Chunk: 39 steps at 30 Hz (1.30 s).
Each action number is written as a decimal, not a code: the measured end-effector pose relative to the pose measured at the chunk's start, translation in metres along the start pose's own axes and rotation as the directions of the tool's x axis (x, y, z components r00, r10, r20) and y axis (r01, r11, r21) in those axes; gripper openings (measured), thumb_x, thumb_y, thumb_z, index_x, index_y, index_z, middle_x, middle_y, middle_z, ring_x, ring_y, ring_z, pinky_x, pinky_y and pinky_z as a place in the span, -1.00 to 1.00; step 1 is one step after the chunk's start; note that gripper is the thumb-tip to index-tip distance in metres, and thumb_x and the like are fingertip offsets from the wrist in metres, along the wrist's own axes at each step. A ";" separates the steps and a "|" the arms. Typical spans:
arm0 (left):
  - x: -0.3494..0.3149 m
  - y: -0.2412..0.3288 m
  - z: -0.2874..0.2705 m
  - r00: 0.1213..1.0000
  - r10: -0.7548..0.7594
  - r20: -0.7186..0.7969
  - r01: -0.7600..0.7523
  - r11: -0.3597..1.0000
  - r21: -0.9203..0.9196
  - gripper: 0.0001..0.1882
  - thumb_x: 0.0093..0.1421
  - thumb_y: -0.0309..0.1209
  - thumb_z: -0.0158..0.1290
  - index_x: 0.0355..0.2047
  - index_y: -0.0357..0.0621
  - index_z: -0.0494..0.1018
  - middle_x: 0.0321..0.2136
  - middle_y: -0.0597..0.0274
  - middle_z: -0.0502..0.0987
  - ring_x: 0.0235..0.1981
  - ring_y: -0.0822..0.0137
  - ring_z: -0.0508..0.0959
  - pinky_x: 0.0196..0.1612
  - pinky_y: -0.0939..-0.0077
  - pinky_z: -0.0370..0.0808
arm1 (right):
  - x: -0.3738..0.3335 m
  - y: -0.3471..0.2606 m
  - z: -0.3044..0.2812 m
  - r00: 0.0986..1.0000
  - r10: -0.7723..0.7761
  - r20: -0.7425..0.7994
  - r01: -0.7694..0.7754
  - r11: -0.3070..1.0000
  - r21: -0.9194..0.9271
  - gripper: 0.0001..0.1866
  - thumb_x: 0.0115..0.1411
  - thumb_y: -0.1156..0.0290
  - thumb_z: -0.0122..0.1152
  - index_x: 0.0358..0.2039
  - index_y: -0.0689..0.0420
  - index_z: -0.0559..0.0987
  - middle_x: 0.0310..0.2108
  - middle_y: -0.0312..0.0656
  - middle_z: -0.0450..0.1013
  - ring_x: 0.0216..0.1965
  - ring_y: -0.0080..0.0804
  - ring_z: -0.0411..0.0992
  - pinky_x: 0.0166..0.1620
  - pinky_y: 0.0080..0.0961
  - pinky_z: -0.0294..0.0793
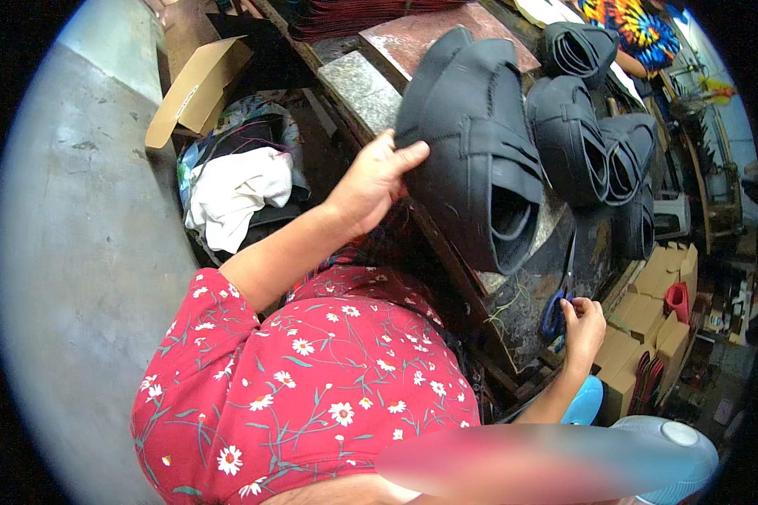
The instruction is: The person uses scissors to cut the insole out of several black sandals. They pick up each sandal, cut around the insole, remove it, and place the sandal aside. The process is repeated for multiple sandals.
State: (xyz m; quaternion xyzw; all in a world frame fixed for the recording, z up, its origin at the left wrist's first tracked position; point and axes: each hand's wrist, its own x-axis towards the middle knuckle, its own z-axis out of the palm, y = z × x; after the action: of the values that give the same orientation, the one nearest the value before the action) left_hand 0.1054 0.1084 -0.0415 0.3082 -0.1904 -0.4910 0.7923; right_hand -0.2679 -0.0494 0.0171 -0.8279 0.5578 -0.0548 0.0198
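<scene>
My left hand grips the left edge of a nested bundle of black shoe uppers, thumb on the near side. The bundle is raised over the worktable, and each upper has a strap across it and stitched edges. At the table's right side, my right hand has curled fingers at the blue handle of a pair of scissors. The scissors' blades point away from me. More bundles of black uppers stand on the table just right of the raised one.
A reddish board and a grey stone slab lie on the table. To the left are a bag with white cloth and a cardboard piece. Cardboard boxes stand at right, near a fan. Another person's patterned shirt shows beyond.
</scene>
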 end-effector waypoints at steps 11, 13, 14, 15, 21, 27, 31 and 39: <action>-0.022 -0.031 0.026 0.998 -0.062 -0.007 0.061 0.996 -0.060 -0.58 0.38 -0.35 0.12 0.16 -0.19 0.31 0.06 0.19 0.55 0.04 0.34 0.57 0.08 0.31 0.54 | -0.012 -0.135 -0.019 0.663 -0.702 -0.260 0.746 0.648 0.154 -0.34 -0.13 0.18 0.60 -0.01 0.13 0.57 0.05 -0.08 0.48 0.20 0.05 0.36 0.26 0.01 0.31; -0.022 -0.031 0.026 0.990 -0.130 -0.049 0.125 0.988 -0.089 -0.65 0.44 -0.26 0.02 0.14 -0.10 0.33 0.01 0.25 0.58 -0.05 0.38 0.61 0.02 0.32 0.56 | -0.004 -0.134 -0.012 0.626 -0.689 -0.366 0.777 0.590 0.219 -0.47 -0.05 0.40 0.54 -0.04 0.16 0.56 -0.04 -0.07 0.54 0.15 0.07 0.42 0.31 0.10 0.25; -0.022 -0.030 0.025 0.977 -0.209 -0.047 0.200 0.968 -0.149 -0.66 0.45 -0.24 -0.01 0.14 -0.08 0.34 -0.01 0.26 0.58 -0.08 0.38 0.62 0.00 0.34 0.57 | -0.004 -0.131 -0.010 0.693 -0.610 -0.384 0.718 0.627 0.301 -0.57 0.01 0.53 0.45 -0.07 0.18 0.56 -0.11 -0.08 0.58 0.13 0.05 0.47 0.34 0.18 0.18; -0.022 -0.030 0.024 0.956 -0.289 -0.045 0.274 0.939 -0.207 -0.67 0.47 -0.21 -0.04 0.14 -0.05 0.34 -0.02 0.28 0.59 -0.11 0.39 0.63 -0.02 0.36 0.57 | -0.002 -0.126 -0.012 0.697 -0.591 -0.406 0.714 0.621 0.323 -0.57 0.05 0.53 0.43 -0.04 0.18 0.54 -0.04 -0.05 0.57 0.13 0.03 0.49 0.35 0.19 0.16; -0.012 -0.030 0.016 0.940 -0.332 -0.081 0.331 0.943 -0.020 -0.68 0.49 -0.17 -0.12 0.12 -0.01 0.40 -0.15 0.30 0.64 -0.26 0.40 0.67 -0.26 0.40 0.64 | 0.004 -0.131 -0.029 0.575 -0.801 -0.168 0.818 0.569 0.086 -0.36 0.00 0.46 0.47 0.13 0.08 0.45 0.04 -0.05 0.57 0.06 -0.11 0.55 0.36 0.15 0.17; 0.005 0.005 0.016 0.944 -0.330 0.012 0.330 0.939 -0.097 -0.63 0.51 -0.16 -0.22 0.10 -0.05 0.46 -0.21 0.29 0.65 -0.28 0.35 0.66 -0.20 0.28 0.64 | 0.024 -0.174 -0.040 0.429 -0.809 -0.402 0.901 0.414 0.128 -0.21 -0.11 0.48 0.51 0.22 0.22 0.48 -0.42 -0.17 0.53 -0.53 -0.27 0.42 -0.29 -0.33 0.46; 0.019 0.037 0.026 0.968 0.206 -0.142 -0.190 0.975 0.116 -0.52 0.52 -0.19 -0.25 0.34 -0.10 0.18 0.12 0.14 0.46 0.04 0.23 0.53 0.13 0.23 0.47 | 0.053 -0.209 -0.036 0.298 -0.670 -0.680 0.878 0.472 -0.079 -0.36 -0.02 0.46 0.47 0.15 0.19 0.55 -0.41 -0.20 0.55 -0.47 -0.33 0.50 -0.27 -0.43 0.48; 0.062 0.056 0.053 0.493 0.654 0.573 -0.753 -0.008 0.657 -0.52 0.28 -0.26 0.10 0.19 -0.06 0.36 0.20 0.04 0.35 0.31 -0.02 0.30 0.34 0.04 0.24 | 0.141 -0.287 0.008 0.792 -0.553 -0.260 0.608 0.754 0.248 -0.46 0.23 0.10 0.28 0.15 0.07 0.49 -0.21 0.04 0.60 -0.15 0.00 0.59 -0.03 -0.15 0.52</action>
State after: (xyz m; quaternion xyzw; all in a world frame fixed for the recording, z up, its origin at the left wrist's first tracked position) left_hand 0.1382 0.0559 0.0354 0.4955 -0.5742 0.1327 0.6381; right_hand 0.0501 -0.0724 0.0457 -0.9379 0.2552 -0.2180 0.0874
